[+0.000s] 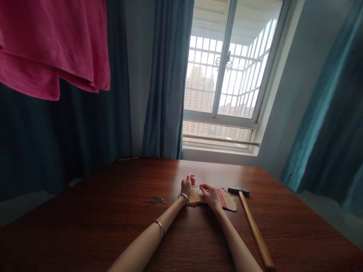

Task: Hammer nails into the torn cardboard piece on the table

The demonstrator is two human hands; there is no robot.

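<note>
While my right hand has thumb and fingertips pinched on a thin, shiny metal pin or nail, my left hand sits opposite, fingers loosely curled (can't tell if it grips anything, its back is to the camera). Workpiece is a flat tan piece with a rounded end, a spotted yellow area and a pink band; material unclear. It lies under and between both hands on the glossy red-brown wooden table. Loose pile of slim dark metal nails to the left, apart from the workpiece. Long wooden-handled hammer with a dark head lies just beside it on the right. Step in hand, my read: positioning the pin at the spotted area. Next move calls for a steady pinch, pin upright, left fingers clear of the point. Can't tell whether the tip touches the surface.
</note>
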